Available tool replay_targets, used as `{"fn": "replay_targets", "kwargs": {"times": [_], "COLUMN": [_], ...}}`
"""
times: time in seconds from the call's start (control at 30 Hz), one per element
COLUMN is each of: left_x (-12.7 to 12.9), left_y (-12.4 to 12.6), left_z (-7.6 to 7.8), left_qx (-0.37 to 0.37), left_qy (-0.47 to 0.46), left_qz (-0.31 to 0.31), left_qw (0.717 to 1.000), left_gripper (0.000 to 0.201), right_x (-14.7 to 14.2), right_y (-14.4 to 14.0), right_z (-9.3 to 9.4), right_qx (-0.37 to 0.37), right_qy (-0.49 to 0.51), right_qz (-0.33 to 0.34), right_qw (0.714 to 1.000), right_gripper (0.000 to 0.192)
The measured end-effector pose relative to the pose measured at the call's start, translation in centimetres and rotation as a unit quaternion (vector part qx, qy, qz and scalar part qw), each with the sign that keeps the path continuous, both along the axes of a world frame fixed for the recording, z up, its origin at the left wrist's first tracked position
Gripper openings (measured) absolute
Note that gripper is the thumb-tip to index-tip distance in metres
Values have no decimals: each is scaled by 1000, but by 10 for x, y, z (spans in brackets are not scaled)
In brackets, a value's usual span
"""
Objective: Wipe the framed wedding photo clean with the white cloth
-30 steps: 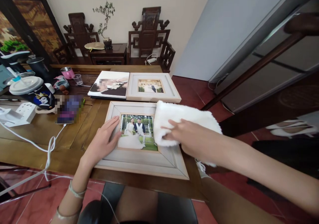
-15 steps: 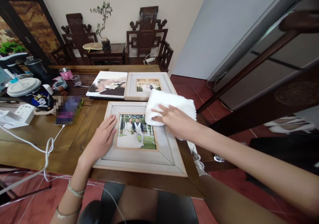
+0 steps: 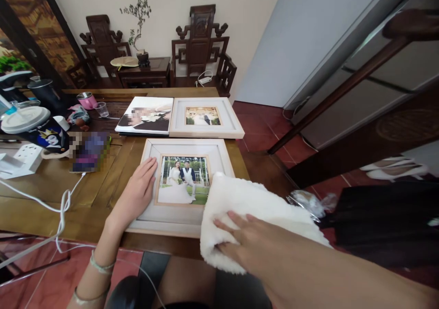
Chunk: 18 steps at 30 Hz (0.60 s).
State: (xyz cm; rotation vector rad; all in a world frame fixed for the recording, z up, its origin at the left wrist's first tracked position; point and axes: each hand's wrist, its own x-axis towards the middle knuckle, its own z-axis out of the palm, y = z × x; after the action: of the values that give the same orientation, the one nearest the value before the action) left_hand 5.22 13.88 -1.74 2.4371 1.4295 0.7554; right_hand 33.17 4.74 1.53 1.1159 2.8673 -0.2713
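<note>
Desk (image 3: pixel 51 194) carries the near photo frame (image 3: pixel 181 185), lying flat, long axis left-right. White cloth (image 3: pixel 247 208) covers its lower right corner under the right hand (image 3: pixel 247 240), fingers spread flat. Left hand (image 3: pixel 137 194), open, presses the frame's left border.

light: soft, even daylight | shadows: faint | edges: wide-angle stretched | focus: sharp

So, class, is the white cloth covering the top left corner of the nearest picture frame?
No, the white cloth lies over the lower right corner of the nearest picture frame, under the right hand.
</note>
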Motion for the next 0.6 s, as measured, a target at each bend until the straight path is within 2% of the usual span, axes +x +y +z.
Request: {"fn": "replay_targets", "kwargs": {"times": [0.07,0.17,0.23,0.33,0.43,0.5,0.6], "left_x": [0,0,-1,-1,-1,-1,-1], "left_y": [0,0,0,1,0,0,0], "left_z": [1,2,3,3,2,2,2], "left_qx": [-3,-9,-12,-11,-10,-8,-5], "left_qy": [7,11,9,6,4,3,4], "left_qz": [-2,-6,-8,-7,-6,-6,-6], "left_qw": [1000,1000,1000,1000,1000,1000,1000], "left_gripper": [47,46,45,45,45,45,46], "right_x": [-6,-12,-11,-5,0,-2,-10], "right_y": [6,30,55,97,131,141,132], "right_z": [13,41,50,44,33,28,25], "right_qx": [-13,-33,8,66,140,167,153], "right_qy": [-22,-71,-83,-82,-94,-105,-117], "right_qz": [12,-18,-32,-66,-91,-85,-71], "right_qw": [1000,997,996,992,981,977,979], "right_gripper": [36,45,56,69,70,66,57]}}
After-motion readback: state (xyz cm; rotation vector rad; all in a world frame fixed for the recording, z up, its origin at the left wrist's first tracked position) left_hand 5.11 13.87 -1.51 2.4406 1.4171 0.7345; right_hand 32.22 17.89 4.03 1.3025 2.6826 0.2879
